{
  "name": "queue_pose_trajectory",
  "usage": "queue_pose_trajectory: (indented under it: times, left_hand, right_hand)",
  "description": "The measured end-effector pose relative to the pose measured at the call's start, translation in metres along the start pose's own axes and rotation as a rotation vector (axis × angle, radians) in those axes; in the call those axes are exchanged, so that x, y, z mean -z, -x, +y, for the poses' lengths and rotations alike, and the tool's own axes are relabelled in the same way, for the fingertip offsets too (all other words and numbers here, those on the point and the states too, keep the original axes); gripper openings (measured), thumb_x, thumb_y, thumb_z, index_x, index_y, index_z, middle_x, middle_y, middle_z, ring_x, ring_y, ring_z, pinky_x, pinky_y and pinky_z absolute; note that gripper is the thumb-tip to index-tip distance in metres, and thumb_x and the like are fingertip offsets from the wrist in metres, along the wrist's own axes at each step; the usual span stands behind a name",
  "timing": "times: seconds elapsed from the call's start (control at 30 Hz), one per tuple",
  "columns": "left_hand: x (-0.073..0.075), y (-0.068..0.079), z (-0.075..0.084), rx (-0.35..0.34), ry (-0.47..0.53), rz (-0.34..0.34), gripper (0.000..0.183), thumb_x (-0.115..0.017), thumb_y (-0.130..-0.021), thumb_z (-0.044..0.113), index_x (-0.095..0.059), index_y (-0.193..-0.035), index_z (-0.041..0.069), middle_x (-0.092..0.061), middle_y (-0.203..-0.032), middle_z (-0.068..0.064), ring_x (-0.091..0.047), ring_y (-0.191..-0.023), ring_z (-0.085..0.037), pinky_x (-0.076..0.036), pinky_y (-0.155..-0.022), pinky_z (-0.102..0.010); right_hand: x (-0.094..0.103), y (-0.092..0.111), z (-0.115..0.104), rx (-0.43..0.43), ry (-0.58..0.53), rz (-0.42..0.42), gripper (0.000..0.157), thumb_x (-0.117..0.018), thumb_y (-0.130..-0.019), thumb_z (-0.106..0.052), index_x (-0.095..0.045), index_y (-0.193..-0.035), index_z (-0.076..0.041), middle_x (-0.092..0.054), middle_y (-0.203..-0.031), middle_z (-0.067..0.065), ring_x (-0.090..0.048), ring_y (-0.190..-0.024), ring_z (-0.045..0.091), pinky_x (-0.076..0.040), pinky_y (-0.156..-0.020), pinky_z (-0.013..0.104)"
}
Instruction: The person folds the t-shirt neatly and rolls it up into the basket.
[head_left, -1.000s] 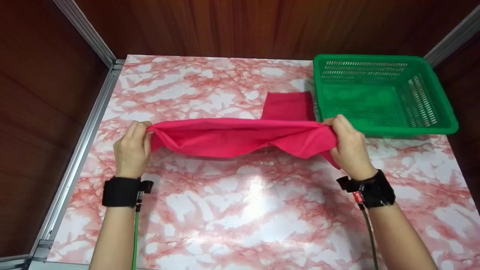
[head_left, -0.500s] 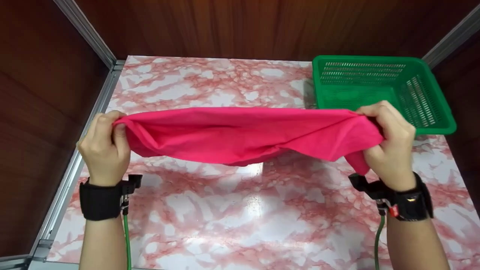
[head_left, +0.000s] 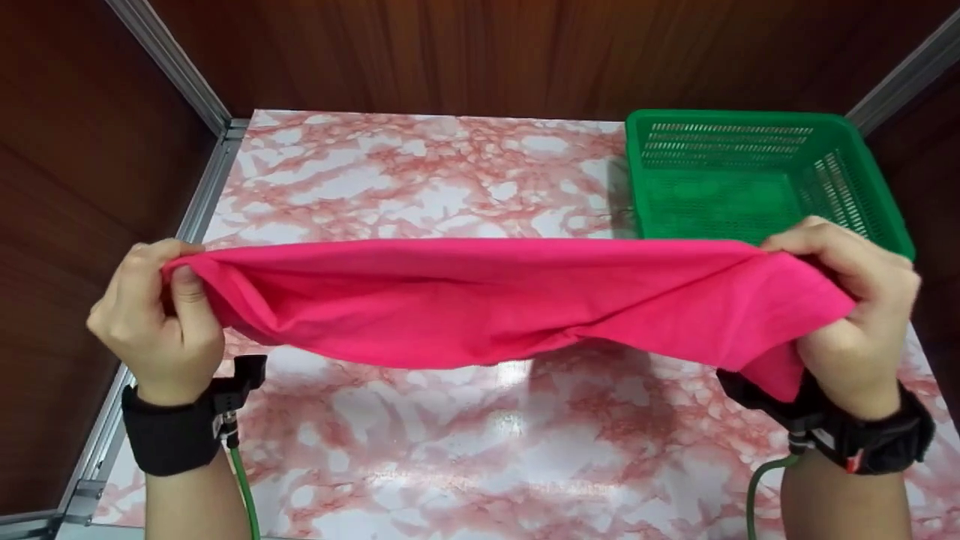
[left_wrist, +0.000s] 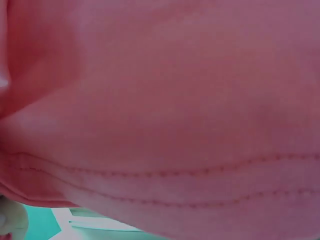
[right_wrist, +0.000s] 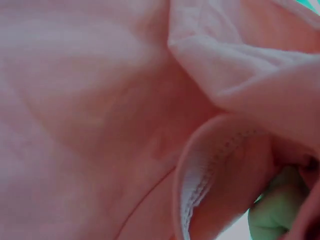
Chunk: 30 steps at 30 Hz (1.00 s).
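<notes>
Fingers curled, my left hand and right hand pinch the pink cloth — stretched between them above the marbled tabletop — with a green basket beyond.

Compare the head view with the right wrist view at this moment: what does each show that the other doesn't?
Only the head view plainly shows the green basket, the marbled table, the wooden wall behind it, and the left hand.

Only the right wrist view shows the pale stitching along a curled edge of the pink cloth.

Both share that cloth and the right hand, though the wrist view catches just a small part of the hand.
</notes>
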<state>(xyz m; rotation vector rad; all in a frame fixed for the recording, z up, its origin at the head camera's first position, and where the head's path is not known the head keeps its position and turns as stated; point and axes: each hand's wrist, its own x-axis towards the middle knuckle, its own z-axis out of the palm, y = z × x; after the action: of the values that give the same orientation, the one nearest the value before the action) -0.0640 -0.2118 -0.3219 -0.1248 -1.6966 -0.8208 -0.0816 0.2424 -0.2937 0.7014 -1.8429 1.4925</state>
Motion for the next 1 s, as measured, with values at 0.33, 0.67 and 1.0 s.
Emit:
queue_pose_trajectory:
  times: [0.33,0.67,1.0]
  left_hand:
    - [-0.019,0.030,-0.058,0.025,-0.131,-0.412,0.013,-0.058,-0.090,0.008,-0.062,-0.085,-0.004,-0.064,-0.075,-0.017,-0.060,-0.067,-0.033,-0.045,-0.060,-0.039]
    - [-0.053,0.071,-0.117,0.103,-0.208,-0.680,0.021,-0.052,-0.097,0.025,-0.062,-0.094,0.006,-0.066,-0.090,-0.010,-0.064,-0.080,-0.031,-0.045,-0.063,-0.048]
    - [-0.083,0.062,-0.151,0.155,-0.246,-0.837,0.023,-0.055,-0.096,0.025,-0.066,-0.094,0.005,-0.065,-0.100,-0.013,-0.059,-0.098,-0.033,-0.044,-0.082,-0.049]
  right_hand:
    - [-0.017,-0.004,0.049,-0.258,0.411,-0.297,0.025,-0.055,-0.074,0.010,-0.073,-0.085,-0.004,-0.067,-0.080,-0.005,-0.055,-0.071,0.004,-0.038,-0.062,0.016]
    - [-0.038,0.006,0.134,-0.308,0.558,-0.522,0.037,-0.043,-0.073,0.011,-0.071,-0.094,-0.001,-0.069,-0.092,0.012,-0.059,-0.082,0.020,-0.041,-0.068,0.023]
    - [-0.051,-0.021,0.159,-0.259,0.813,-0.697,0.021,-0.053,-0.078,0.003,-0.070,-0.089,-0.002,-0.067,-0.089,0.017,-0.062,-0.078,0.037,-0.046,-0.059,0.055]
